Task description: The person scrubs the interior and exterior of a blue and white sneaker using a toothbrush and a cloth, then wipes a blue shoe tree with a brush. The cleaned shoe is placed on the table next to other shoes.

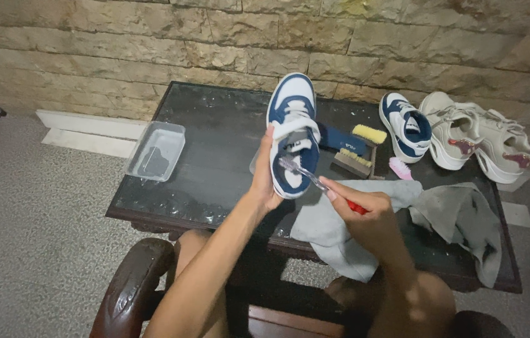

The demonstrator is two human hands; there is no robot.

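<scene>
Scrubbing step, by look of it: left hand (265, 178) wraps heel of white-and-navy leather sneaker (292, 134), raised above dark glass-topped table (215, 150). Right hand (365, 216) pinches red-handled clear toothbrush (305, 174), bristles on tongue. Next likely needs short, light strokes. Grey cloth (440, 216) lies near right.

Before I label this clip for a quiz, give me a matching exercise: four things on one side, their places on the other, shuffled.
Things:
1. blue-and-white shoe
2. toothbrush
3. clear plastic tub
4. grey cloth

Places:
A. table's left edge
B. held up in left hand
C. spread on table's right part
D. in right hand, bristles on shoe

Pairs: 1-B, 2-D, 3-A, 4-C
</scene>
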